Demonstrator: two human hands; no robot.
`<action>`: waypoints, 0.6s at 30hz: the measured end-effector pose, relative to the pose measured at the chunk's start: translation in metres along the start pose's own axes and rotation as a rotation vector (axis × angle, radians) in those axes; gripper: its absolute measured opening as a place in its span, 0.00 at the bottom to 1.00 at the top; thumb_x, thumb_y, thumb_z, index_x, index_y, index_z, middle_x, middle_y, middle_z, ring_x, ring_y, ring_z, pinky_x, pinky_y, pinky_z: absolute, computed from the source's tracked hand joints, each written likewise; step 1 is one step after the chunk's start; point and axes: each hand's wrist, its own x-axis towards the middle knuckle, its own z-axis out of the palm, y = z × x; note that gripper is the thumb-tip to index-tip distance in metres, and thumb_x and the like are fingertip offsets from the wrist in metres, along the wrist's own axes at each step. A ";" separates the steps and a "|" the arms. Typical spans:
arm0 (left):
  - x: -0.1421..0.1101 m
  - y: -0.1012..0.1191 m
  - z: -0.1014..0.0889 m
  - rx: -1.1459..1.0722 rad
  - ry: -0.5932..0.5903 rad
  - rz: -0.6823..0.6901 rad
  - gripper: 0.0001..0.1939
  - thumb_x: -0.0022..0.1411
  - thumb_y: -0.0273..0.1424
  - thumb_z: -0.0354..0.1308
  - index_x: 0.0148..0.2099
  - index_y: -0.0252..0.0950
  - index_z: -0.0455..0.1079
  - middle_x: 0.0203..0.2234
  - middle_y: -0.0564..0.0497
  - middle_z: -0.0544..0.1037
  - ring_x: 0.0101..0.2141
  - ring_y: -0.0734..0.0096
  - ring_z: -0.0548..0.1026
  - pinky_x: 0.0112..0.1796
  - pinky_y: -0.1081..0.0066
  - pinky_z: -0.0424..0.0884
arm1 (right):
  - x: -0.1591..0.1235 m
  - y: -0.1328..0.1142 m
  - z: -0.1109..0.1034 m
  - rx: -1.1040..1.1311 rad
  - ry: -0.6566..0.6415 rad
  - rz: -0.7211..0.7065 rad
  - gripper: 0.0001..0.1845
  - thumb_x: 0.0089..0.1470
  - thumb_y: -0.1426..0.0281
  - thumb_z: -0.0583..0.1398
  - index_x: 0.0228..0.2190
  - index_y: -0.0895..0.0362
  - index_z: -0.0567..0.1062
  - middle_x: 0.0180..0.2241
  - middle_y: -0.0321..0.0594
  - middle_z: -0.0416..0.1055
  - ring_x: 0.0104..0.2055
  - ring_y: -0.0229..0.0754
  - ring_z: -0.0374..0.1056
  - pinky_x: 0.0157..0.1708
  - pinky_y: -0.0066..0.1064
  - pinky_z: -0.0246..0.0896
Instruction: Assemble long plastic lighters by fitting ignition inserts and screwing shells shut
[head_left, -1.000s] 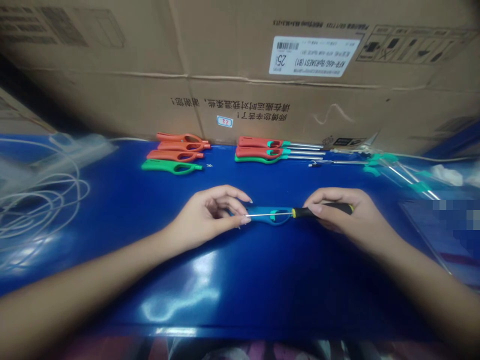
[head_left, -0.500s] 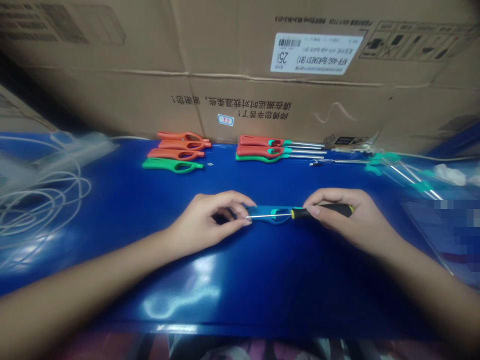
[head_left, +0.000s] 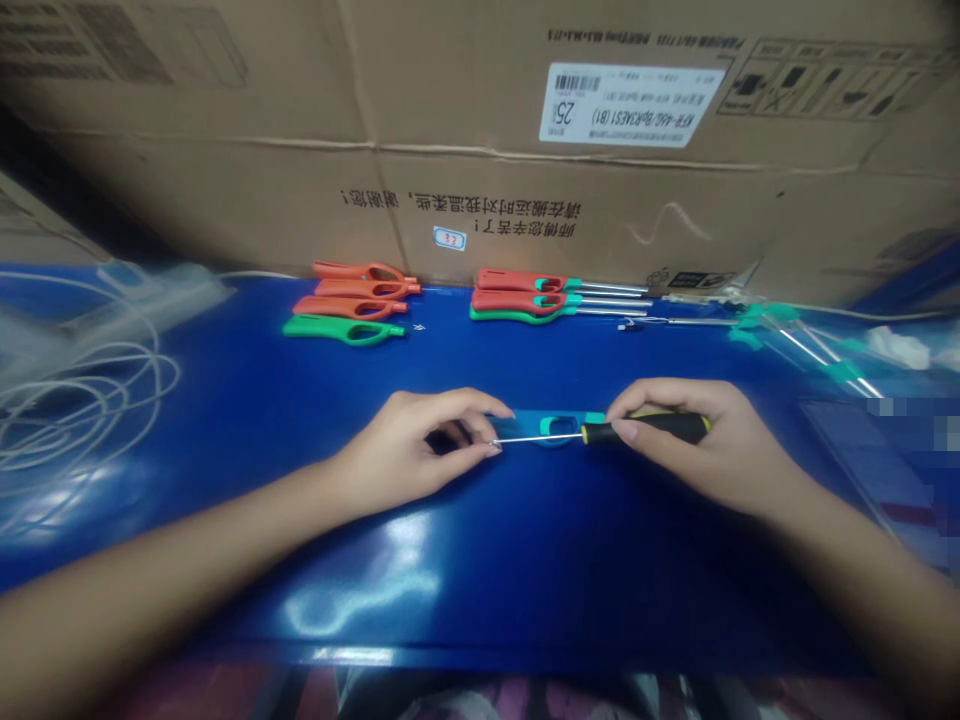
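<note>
My right hand [head_left: 705, 440] is wrapped round the black and yellow handle of a screwdriver [head_left: 660, 429]. Its thin metal shaft runs left, nearly level, to the fingertips of my left hand [head_left: 442, 440]. There, thumb and fingers are curled together at the screwdriver's tip; anything tiny between them is too small to make out. A blue lighter body [head_left: 523, 424] with a turquoise trigger lies on the table just behind the shaft. The index fingertip of my left hand is by its left end, but whether it touches is unclear.
Orange handle shells [head_left: 352, 305] and a green one [head_left: 341, 329] lie at the back left. Red lighters [head_left: 517, 300] with metal tubes lie right of them. Farther right are metal rods with turquoise parts [head_left: 780, 318]. A coiled white cable [head_left: 112, 390] lies left; a cardboard box [head_left: 465, 110] stands behind.
The screwdriver has shifted very slightly toward me, its shaft sitting a little lower in front of the lighter body. Both hands otherwise keep almost the same place.
</note>
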 end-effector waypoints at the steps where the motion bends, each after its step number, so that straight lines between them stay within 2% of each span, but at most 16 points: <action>1: 0.000 0.000 0.000 0.001 -0.006 -0.001 0.13 0.64 0.24 0.63 0.52 0.33 0.73 0.34 0.53 0.83 0.33 0.78 0.81 0.38 0.81 0.78 | 0.000 0.000 0.000 0.000 -0.002 -0.003 0.10 0.55 0.65 0.62 0.25 0.54 0.79 0.20 0.34 0.69 0.21 0.35 0.60 0.20 0.25 0.53; 9: 0.000 0.001 0.001 -0.009 -0.045 -0.050 0.13 0.65 0.26 0.62 0.52 0.36 0.73 0.34 0.52 0.83 0.34 0.75 0.82 0.38 0.77 0.79 | 0.000 -0.002 -0.001 -0.003 -0.027 -0.012 0.10 0.55 0.65 0.62 0.25 0.54 0.78 0.19 0.34 0.69 0.20 0.35 0.60 0.20 0.26 0.53; 18: -0.001 0.002 0.001 0.051 -0.077 -0.060 0.12 0.66 0.27 0.60 0.52 0.36 0.73 0.34 0.53 0.83 0.33 0.76 0.81 0.38 0.78 0.77 | -0.001 -0.002 0.001 -0.032 -0.053 -0.042 0.07 0.55 0.66 0.62 0.28 0.54 0.77 0.22 0.35 0.73 0.22 0.36 0.63 0.22 0.27 0.56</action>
